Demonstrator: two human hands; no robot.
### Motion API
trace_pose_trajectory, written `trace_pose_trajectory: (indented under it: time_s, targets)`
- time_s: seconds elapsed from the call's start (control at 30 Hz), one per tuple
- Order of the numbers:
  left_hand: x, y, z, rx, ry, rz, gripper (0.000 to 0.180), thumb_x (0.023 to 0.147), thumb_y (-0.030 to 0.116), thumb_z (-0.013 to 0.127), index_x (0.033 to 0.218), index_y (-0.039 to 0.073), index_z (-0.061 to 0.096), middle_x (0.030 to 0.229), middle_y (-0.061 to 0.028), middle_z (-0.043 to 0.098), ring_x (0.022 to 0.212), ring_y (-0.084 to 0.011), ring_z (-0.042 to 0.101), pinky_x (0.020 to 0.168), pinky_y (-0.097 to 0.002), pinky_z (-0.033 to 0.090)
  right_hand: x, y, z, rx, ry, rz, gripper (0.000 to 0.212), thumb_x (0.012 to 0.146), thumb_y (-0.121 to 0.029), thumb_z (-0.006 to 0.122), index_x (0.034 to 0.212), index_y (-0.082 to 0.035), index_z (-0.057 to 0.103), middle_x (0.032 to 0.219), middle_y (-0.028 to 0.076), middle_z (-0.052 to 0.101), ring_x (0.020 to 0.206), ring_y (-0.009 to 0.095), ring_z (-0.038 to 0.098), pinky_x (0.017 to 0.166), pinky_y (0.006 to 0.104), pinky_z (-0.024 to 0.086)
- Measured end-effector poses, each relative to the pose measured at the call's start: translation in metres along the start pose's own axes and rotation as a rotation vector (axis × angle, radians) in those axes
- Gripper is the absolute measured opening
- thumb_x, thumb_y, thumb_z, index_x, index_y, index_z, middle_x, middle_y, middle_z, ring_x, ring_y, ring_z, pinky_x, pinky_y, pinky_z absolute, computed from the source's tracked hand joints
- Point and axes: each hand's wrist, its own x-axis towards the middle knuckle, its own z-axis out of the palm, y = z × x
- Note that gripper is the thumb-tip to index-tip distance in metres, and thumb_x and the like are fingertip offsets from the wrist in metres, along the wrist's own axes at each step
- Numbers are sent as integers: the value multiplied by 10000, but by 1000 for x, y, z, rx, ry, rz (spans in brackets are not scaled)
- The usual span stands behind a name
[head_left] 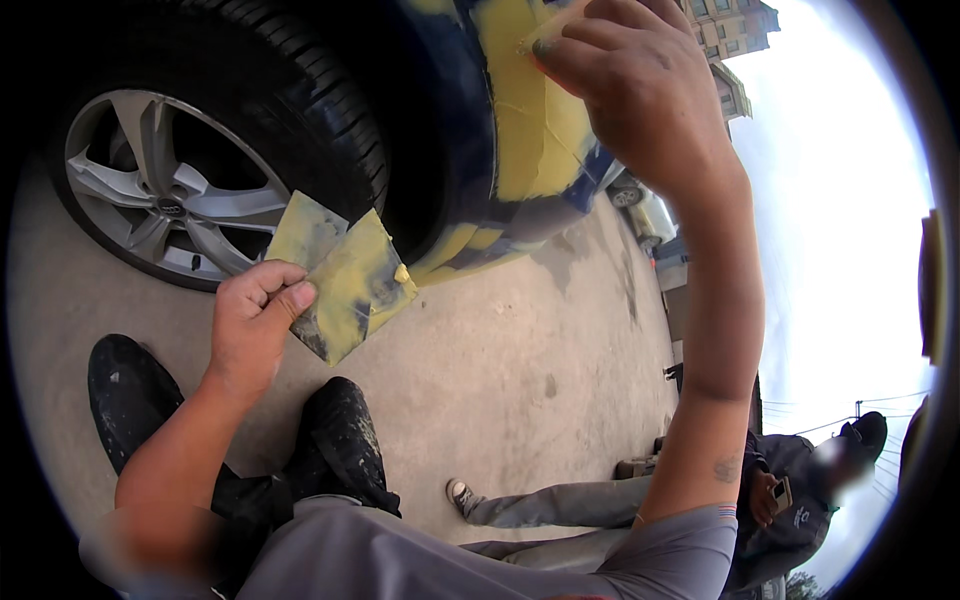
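My left hand (255, 312) pinches two overlapping flat putty spreaders between thumb and fingers. The front spreader (352, 290) is smeared with yellow filler, with a small lump near its right edge. Behind it the other spreader (303, 230) shows a thinner yellow coat. At the top, my right hand (640, 85) is closed, its fingers curled against the car's dark blue bodywork. Whatever it grips is hidden by the fingers. Yellow filler (535, 125) covers a broad band of the panel beneath it, with thin ridges across its surface.
Left of the panel is a black tyre (335, 115) with a silver spoked wheel (170, 205). Concrete ground (520, 360) lies below. A person (800, 490) in dark clothes stands at the lower right with a phone (783, 493). Another parked car (650, 215) is farther off.
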Motion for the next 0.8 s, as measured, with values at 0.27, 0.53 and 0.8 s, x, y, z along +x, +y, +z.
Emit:
trace_pose_trajectory:
  time_s: [0.27,0.53,0.8]
  targets:
    - [0,3,-8,16,-9,11,112,958,51,675,1001,-53,684,841,31,624,779,-37,524,707,-203,426,-61,-40,39,110,17,203,257,699,-44,710,940,-133,714,841,-29,659,941,214,632,1040,438,437]
    - [-1,2,-14,-2,-16,-1,107,962,47,665,1005,-50,683,875,22,648,802,-40,539,728,-207,430,-114,-95,78,210,53,414,135,787,-55,732,905,-118,709,781,-19,637,866,219,613,907,428,449]
    - [-3,-5,-14,-33,9,-26,142,968,59,683,1056,-52,693,936,-5,695,855,-69,583,802,-231,452,-147,-142,104,286,21,597,239,672,-29,660,897,-101,695,779,5,600,874,237,592,877,432,463]
